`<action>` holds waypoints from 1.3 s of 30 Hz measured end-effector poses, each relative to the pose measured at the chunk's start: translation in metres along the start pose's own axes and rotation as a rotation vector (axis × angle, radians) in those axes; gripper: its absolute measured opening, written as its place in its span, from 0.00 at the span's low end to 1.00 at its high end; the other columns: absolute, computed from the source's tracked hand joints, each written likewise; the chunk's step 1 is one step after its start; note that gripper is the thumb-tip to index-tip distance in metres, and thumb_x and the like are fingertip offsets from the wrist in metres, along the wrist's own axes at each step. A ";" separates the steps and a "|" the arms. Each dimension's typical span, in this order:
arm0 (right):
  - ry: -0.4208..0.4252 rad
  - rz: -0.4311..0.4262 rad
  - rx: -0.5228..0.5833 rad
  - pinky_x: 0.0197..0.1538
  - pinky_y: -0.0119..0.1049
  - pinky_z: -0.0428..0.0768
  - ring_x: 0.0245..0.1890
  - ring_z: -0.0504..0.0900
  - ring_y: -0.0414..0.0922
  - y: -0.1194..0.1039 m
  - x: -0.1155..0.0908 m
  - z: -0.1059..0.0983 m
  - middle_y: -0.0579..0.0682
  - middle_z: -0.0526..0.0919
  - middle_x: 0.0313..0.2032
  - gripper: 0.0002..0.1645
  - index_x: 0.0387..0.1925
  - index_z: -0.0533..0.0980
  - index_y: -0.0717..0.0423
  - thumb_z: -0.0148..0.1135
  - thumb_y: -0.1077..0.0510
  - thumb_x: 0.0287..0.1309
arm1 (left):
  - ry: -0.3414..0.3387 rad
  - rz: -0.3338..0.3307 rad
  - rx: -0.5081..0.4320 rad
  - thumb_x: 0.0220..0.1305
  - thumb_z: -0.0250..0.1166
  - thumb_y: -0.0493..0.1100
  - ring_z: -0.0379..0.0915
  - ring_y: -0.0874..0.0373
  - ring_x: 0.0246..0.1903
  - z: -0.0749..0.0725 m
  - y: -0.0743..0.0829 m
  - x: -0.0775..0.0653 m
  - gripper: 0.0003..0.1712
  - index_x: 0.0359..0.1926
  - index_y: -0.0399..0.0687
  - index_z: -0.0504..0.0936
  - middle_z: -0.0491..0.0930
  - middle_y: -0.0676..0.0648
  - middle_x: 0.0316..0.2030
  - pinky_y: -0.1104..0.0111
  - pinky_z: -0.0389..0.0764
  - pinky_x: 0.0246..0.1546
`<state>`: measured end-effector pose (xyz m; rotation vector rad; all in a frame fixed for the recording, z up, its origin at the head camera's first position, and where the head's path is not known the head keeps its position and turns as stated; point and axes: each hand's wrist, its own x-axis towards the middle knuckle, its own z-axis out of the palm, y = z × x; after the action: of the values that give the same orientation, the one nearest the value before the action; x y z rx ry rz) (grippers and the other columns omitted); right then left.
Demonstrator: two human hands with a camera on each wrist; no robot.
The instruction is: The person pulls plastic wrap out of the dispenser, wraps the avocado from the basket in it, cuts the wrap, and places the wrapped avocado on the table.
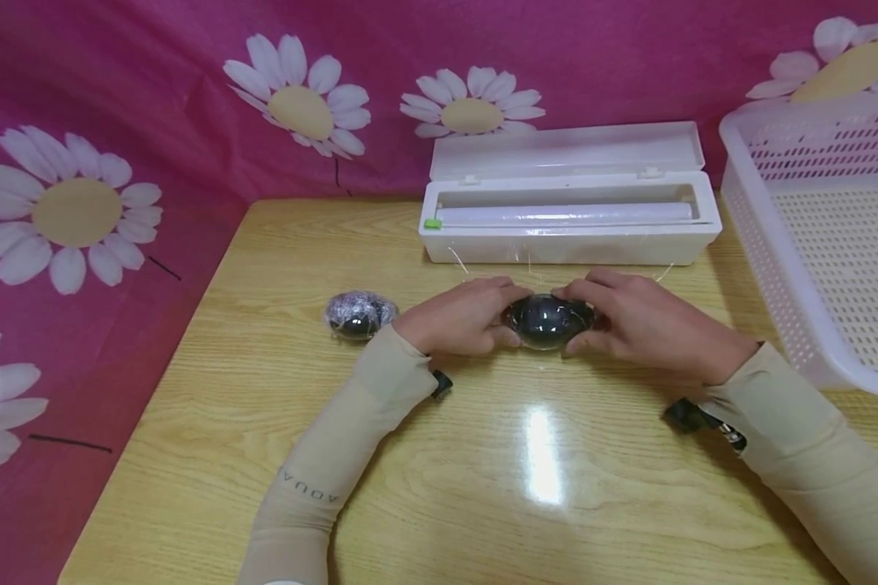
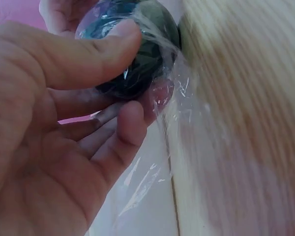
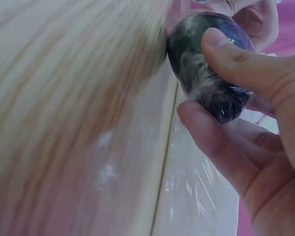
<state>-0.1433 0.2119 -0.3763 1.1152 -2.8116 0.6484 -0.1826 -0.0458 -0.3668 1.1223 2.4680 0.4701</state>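
A dark, glossy egg-shaped object [image 1: 546,321] wrapped in clear cling film lies just above or on the table, between both hands. My left hand [image 1: 468,317] holds its left end, thumb on the near side. At the right end my right hand [image 1: 632,321] grips it between thumb and fingers. In the right wrist view, bunched film [image 3: 201,78] gathers at the end of the dark object. Loose film [image 2: 184,93] trails beside the object in the left wrist view. A second dark oval object [image 1: 360,315], also film-wrapped, rests on the table left of my left hand.
Behind the hands stands a white cling film box [image 1: 571,248], lid raised, with a roll [image 1: 567,214] inside and a green tab [image 1: 432,223] at its left. A white perforated basket [image 1: 764,268] is at the right. A flowered pink cloth [image 1: 190,97] hangs behind the wooden table [image 1: 439,504].
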 end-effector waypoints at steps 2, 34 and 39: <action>-0.023 0.015 0.002 0.48 0.45 0.86 0.45 0.84 0.45 0.000 -0.001 -0.001 0.51 0.85 0.49 0.33 0.59 0.79 0.54 0.78 0.46 0.55 | 0.009 0.009 -0.014 0.70 0.68 0.46 0.77 0.55 0.62 0.000 0.001 -0.001 0.40 0.77 0.45 0.63 0.78 0.43 0.65 0.62 0.74 0.70; -0.075 0.014 -0.058 0.39 0.35 0.79 0.35 0.76 0.40 -0.002 -0.002 -0.003 0.51 0.76 0.48 0.40 0.63 0.78 0.61 0.81 0.51 0.51 | 0.118 0.050 0.064 0.69 0.69 0.44 0.75 0.59 0.64 0.006 0.003 0.002 0.32 0.71 0.48 0.71 0.78 0.49 0.64 0.67 0.72 0.72; -0.050 0.002 -0.090 0.38 0.36 0.81 0.34 0.77 0.40 -0.003 -0.004 -0.002 0.50 0.75 0.44 0.39 0.64 0.78 0.59 0.81 0.54 0.50 | 0.115 0.040 0.060 0.69 0.70 0.45 0.76 0.59 0.63 0.006 0.005 0.002 0.32 0.71 0.49 0.72 0.79 0.49 0.63 0.67 0.73 0.71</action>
<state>-0.1390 0.2131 -0.3744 1.1290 -2.8519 0.4954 -0.1782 -0.0403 -0.3705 1.2017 2.5783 0.4887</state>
